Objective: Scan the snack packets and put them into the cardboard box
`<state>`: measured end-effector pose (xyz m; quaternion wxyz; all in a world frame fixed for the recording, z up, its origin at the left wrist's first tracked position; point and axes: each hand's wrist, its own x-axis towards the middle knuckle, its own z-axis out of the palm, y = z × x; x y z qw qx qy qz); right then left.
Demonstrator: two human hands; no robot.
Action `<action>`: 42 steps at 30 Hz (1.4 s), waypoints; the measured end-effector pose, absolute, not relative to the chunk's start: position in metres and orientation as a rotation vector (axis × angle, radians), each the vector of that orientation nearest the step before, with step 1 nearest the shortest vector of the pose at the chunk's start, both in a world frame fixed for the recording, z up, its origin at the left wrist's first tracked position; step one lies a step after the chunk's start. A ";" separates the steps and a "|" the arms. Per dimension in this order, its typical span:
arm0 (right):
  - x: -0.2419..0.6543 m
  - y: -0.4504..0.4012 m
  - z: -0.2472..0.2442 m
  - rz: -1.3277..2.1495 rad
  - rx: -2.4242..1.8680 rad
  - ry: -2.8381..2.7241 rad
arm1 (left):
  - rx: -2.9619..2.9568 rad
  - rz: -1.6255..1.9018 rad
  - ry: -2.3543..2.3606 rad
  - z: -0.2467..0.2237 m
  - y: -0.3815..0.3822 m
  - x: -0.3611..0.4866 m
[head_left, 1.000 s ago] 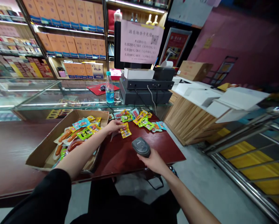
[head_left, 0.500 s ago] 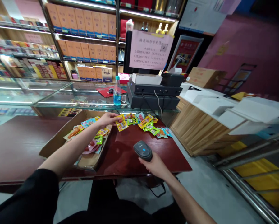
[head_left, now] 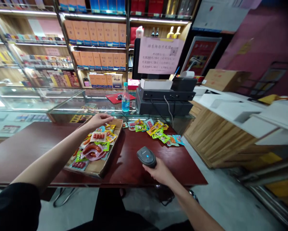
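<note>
My left hand (head_left: pixel 101 120) is above the far part of a shallow cardboard box (head_left: pixel 93 173), its fingers loosely stretched out and no packet visible in them. Colourful snack packets (head_left: pixel 98 137) and a curved sausage in pink packaging (head_left: pixel 93 152) lie in the box. My right hand (head_left: pixel 159 170) is closed around the handle of a dark grey scanner (head_left: pixel 147 156) with a small blue light, held above the table. Beyond it, yellow, green and blue packets (head_left: pixel 157 131) form a loose row.
The dark red table (head_left: pixel 127 160) meets a glass counter (head_left: pixel 69 104). On the counter stand a blue drink bottle (head_left: pixel 125 102) and a monitor with a pink paper sign (head_left: pixel 159 56). A wood-sided cabinet (head_left: pixel 206 138) stands at the right.
My left hand has moved left from the packet row to over the box; the yellow packet it held is no longer seen in it. My right hand still holds the scanner.
</note>
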<state>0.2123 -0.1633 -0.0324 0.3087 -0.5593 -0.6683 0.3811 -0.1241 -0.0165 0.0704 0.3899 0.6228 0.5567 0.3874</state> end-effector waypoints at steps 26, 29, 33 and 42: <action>0.318 -0.226 -0.038 0.795 -1.812 -1.375 | 2.490 0.305 1.385 -0.061 0.078 0.162; 0.314 -0.224 -0.038 0.799 -1.796 -1.397 | 2.431 0.353 1.366 -0.061 0.077 0.151; 0.304 -0.218 -0.039 0.807 -1.758 -1.449 | 2.192 0.439 1.277 -0.057 0.073 0.123; 0.263 -0.191 -0.036 0.877 -1.632 -1.602 | 1.511 0.488 1.106 -0.032 0.027 0.040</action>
